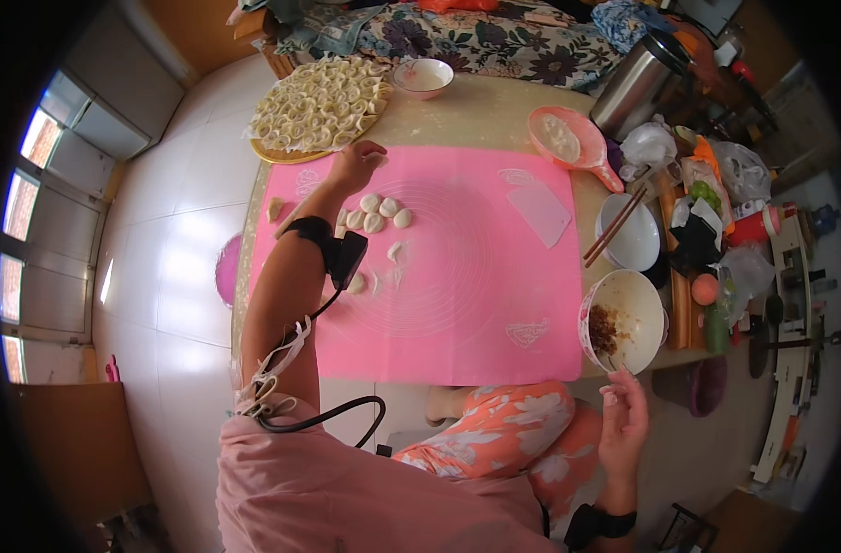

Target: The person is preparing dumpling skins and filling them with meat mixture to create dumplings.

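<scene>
My left hand (357,166) reaches over the far left of a pink silicone pastry mat (448,311), beside the front edge of a round tray (268,151) covered with shaped dumplings (317,104). Its fingers are loosely bent, and nothing shows between them. My right hand (624,415) is at the near rim of a white bowl (638,311) with brown filling (604,330). Its fingertips meet the thin handle of a utensil (611,362); whether they grip it is unclear. Several small dough pieces (372,213) sit on the mat near my left forearm, with another piece (394,251) closer to the middle.
A lilac scraper (541,214) lies on the mat. Chopsticks (614,228) rest across a white bowl (631,238). Behind are an orange-pink scoop (586,142) holding flour, a steel thermos (638,86) and a small bowl (424,77). Plastic bags (745,169) crowd the right side.
</scene>
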